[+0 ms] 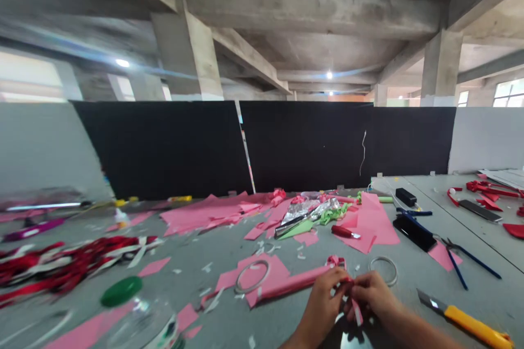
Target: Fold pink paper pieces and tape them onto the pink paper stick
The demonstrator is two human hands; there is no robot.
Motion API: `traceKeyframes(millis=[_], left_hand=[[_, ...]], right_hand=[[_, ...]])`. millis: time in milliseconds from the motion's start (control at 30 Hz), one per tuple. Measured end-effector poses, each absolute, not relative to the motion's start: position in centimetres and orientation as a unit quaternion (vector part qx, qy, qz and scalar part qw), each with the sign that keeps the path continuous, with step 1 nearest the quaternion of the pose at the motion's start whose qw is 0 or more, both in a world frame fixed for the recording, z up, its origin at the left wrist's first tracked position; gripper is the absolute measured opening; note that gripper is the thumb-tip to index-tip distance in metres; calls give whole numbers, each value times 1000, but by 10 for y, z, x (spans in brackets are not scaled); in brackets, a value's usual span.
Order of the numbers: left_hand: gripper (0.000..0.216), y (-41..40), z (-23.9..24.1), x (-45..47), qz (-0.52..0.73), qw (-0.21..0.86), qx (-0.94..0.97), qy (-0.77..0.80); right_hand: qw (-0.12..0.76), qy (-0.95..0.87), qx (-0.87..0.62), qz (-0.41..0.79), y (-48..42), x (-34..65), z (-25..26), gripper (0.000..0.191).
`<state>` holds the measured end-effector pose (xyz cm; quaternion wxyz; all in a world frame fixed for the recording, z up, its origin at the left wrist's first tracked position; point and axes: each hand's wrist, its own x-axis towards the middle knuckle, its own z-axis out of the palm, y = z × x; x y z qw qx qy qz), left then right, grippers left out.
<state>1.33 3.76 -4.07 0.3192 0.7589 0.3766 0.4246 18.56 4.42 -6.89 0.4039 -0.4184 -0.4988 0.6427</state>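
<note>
Lying far left: red-and-white strips, tangled, fabric-looking, blurred. Next a clear jar, round green lid. Then flat pink paper, angular cut edges, with a thin, pale ring on top. Pink paper roll sits left of the fingers, smooth, long axis mostly sideways, right end angled slightly away from the wearer. That end reaches up beside the left hand, so left is nearer; can't tell if they touch. Left fingertips look pinched on a narrow pink strip, contact partly hidden. Right hand pinches it too, thumb to forefinger, almost meeting the left; strip's loose end hangs down. Farther right: second ring, blue-handled metal pliers, yellow plastic cutter.
</note>
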Motion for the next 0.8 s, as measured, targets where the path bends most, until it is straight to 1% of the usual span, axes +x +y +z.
traceKeyframes(millis=[67, 167, 267, 333, 400, 500, 633, 700, 800], left_hand=[[25, 31, -34, 15, 449, 287, 760, 371], [19, 26, -24, 15, 473, 295, 739, 380], [18, 28, -19, 13, 476, 332, 711, 397], [15, 32, -19, 12, 453, 377, 703, 398], [14, 33, -19, 11, 433, 399, 706, 393], [14, 30, -18, 11, 430, 360, 734, 383], [18, 22, -12, 11, 436, 299, 775, 346], [16, 22, -9, 11, 436, 307, 766, 358], [14, 26, -8, 9, 405, 359, 754, 372]], right_hand=[[412, -496, -420, 639, 36, 189, -58, 41], [407, -505, -414, 639, 25, 193, -43, 43], [389, -516, -413, 641, 20, 196, -35, 47], [393, -510, -411, 645, 19, 196, -34, 50], [382, -510, -409, 653, 19, 197, -34, 52], [368, -501, -410, 668, 17, 198, -33, 49], [364, -493, -409, 676, 14, 201, -28, 38], [367, -490, -405, 679, 13, 201, -26, 36], [375, -489, -400, 679, 13, 201, -26, 41]])
